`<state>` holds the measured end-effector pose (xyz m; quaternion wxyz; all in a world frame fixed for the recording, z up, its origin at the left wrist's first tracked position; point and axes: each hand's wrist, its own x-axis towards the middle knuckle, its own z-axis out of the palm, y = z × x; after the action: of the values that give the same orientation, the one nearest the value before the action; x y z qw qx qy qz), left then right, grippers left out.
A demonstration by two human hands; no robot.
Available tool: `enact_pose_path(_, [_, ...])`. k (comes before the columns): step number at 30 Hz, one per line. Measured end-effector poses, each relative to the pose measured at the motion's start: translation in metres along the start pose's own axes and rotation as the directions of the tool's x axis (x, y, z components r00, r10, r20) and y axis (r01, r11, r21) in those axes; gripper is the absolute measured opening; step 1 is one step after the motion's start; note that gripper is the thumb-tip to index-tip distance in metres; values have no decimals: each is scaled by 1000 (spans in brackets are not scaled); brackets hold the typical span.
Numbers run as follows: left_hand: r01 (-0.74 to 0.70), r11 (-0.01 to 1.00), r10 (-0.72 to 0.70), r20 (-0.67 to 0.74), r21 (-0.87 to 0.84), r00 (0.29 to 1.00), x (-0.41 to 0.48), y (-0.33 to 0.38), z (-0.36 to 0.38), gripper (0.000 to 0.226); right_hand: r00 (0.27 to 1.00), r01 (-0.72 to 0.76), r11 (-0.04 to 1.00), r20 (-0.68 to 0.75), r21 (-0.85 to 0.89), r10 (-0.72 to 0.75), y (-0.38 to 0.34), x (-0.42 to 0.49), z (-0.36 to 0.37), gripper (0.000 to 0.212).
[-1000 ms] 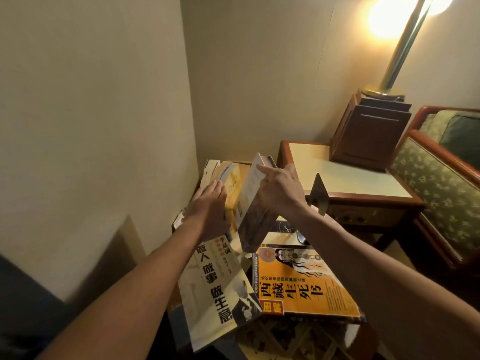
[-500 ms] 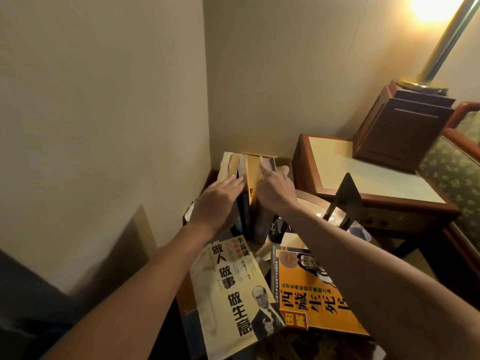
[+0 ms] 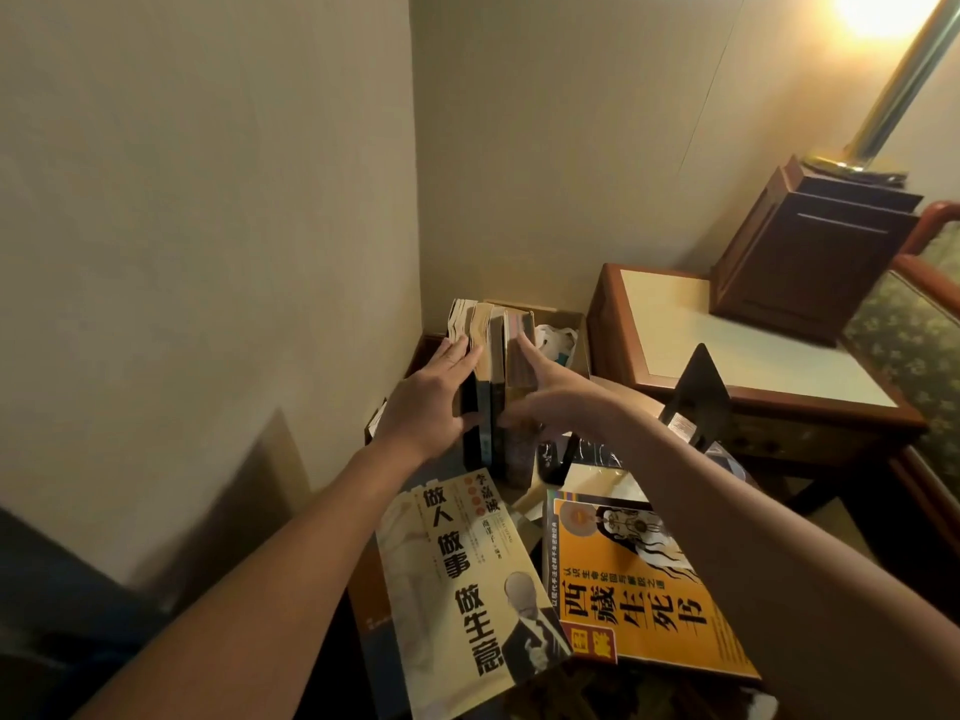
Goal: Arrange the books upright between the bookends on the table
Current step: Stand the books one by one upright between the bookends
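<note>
Now both hands squeeze the upright books (image 3: 493, 366) in the corner by the wall.
Left hand (image 3: 431, 402) and right hand (image 3: 550, 392) press flat, fingers straight, one on each side of the row. The bookend (image 3: 696, 397) stands apart, so letting go could topple it. Lying flat nearby, the cream book (image 3: 457, 579) reads 李嘉诚, 做人 做事 做生意, and the orange book (image 3: 639, 589) reads 西藏生死书.

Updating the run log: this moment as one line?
left hand: flat, left side | right hand: flat, right side | upright books: pressed between hands | white book, orange book: lying flat | bookend: apart
</note>
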<state>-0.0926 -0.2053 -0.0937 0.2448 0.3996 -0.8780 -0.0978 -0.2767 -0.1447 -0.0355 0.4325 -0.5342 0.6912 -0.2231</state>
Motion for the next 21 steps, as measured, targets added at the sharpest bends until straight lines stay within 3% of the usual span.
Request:
enact_pose_path(3, [-8, 1000, 8, 15, -19, 1000, 2, 0, -2, 86, 985, 151, 963, -52, -221, -166, 12, -2, 2, 119])
enact_pose_path(7, [-7, 999, 8, 13, -49, 1000, 5, 2, -3, 87, 937, 247, 911, -158, -331, -311, 19, 1, 10, 104])
enact_pose_path(16, [16, 999, -16, -7, -29, 1000, 0, 0, -10, 84, 900, 318, 857, -153, -406, -407, 16, 17, 24, 99])
enact_pose_path(21, [33, 999, -35, -84, -20, 996, -3, -2, -2, 70, 880, 320, 824, -176, -468, -441, 14, 18, 30, 95])
